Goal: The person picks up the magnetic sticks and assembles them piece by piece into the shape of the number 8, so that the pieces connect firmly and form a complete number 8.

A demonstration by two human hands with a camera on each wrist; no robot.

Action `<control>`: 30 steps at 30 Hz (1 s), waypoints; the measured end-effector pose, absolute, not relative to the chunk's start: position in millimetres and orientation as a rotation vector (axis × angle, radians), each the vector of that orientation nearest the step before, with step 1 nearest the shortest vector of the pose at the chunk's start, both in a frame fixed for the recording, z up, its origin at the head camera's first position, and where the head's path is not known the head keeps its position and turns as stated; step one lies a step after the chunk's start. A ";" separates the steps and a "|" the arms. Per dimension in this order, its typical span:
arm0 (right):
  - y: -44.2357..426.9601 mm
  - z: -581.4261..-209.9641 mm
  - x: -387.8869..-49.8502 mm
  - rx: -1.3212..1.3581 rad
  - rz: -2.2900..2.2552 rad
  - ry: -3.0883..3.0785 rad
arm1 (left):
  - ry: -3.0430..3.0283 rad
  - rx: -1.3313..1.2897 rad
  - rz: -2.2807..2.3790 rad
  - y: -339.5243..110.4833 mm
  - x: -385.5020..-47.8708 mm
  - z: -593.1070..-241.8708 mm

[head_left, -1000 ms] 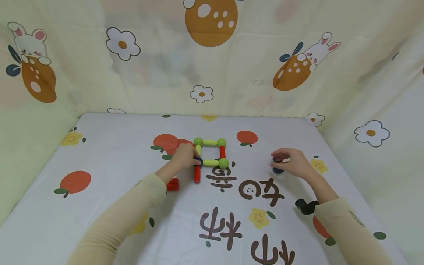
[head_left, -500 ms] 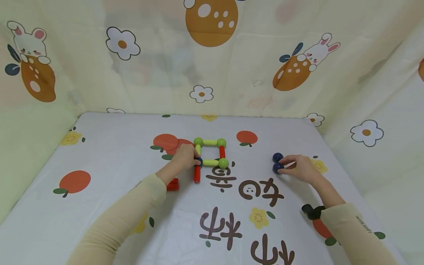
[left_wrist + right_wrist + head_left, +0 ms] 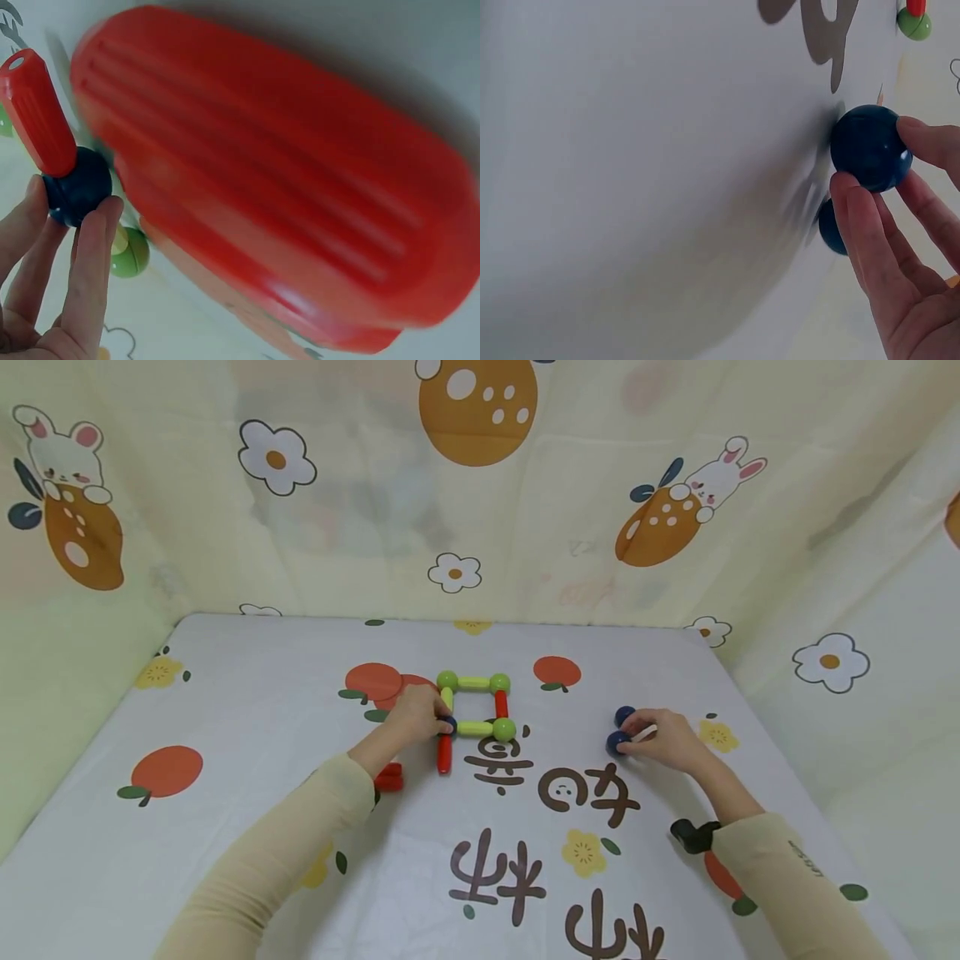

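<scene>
My left hand (image 3: 412, 717) pinches a dark blue ball (image 3: 79, 187) at the near left corner of a square of rods and balls. Green balls (image 3: 504, 729) form the other corners, joined by light green rods (image 3: 474, 682) and one red rod (image 3: 502, 704). From the blue ball another red rod (image 3: 445, 754) points toward the near edge. On the right, my right hand (image 3: 663, 742) pinches a second blue ball (image 3: 871, 148) between thumb and fingers. Just beyond it a third blue ball (image 3: 625, 716) lies on the table, partly hidden by the fingers in the right wrist view.
Loose red rods (image 3: 389, 777) lie beside the left forearm, large and close in the left wrist view. A black object (image 3: 692, 836) shows at the right cuff. A printed cloth covers the table (image 3: 262, 693), and a patterned curtain (image 3: 360, 527) hangs behind it.
The right hand first covered the blue balls, then drew back to the nearer one. That ball has now shifted slightly left, apart from the other. The left hand keeps its hold at the corner.
</scene>
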State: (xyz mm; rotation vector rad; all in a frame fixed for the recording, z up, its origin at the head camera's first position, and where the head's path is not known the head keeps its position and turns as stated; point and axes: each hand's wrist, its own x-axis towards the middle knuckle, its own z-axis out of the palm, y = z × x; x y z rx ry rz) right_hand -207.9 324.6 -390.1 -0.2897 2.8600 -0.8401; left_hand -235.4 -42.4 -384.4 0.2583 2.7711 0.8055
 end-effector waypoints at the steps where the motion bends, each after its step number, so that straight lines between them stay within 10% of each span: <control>1: 322.6 -389.9 -207.6 -0.292 -0.844 2.850 | 2.775 0.261 0.810 -42.8 -235.7 -385.5; 30: 233.1 -401.0 -201.8 -0.556 -1.079 2.502 | 2.816 0.314 0.715 -44.8 -240.8 -384.8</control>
